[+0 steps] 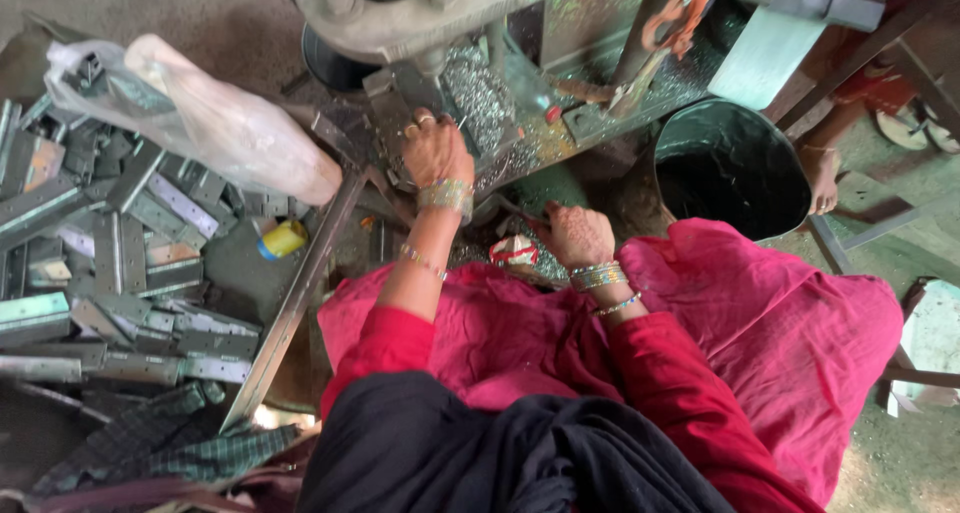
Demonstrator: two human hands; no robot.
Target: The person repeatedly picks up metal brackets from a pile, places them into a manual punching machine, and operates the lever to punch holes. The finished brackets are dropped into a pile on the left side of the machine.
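The left hand (pixel 433 151) reaches far forward to the bed of a drill press (pixel 420 13), its fingers curled down onto a small metal piece (pixel 400 103) lying under the spindle, probably to keep it from turning; how tightly it grips I cannot tell, since the fingers hide most of the piece. Bright curled metal shavings (pixel 480 93) lie heaped just right of that hand on the oily machine base. The right hand (pixel 575 235) rests nearer, low over the lap, fingers bent around something small and dark; whether it truly grips it cannot be told. Just left of it lies a small red and white packet (pixel 513 251).

On the left, a loose heap of flat, grey hinge-like steel plates (pixel 120 263) with punched holes covers the floor, within easy reach of the left arm. A white plastic sack (pixel 215 123) slumps across the heap's far edge, and a small yellow can (pixel 283 239) lies on its side beside it. A long steel angle bar (pixel 295 308) runs diagonally between heap and lap. At far right stands a round black bucket (pixel 730 168), dark inside.
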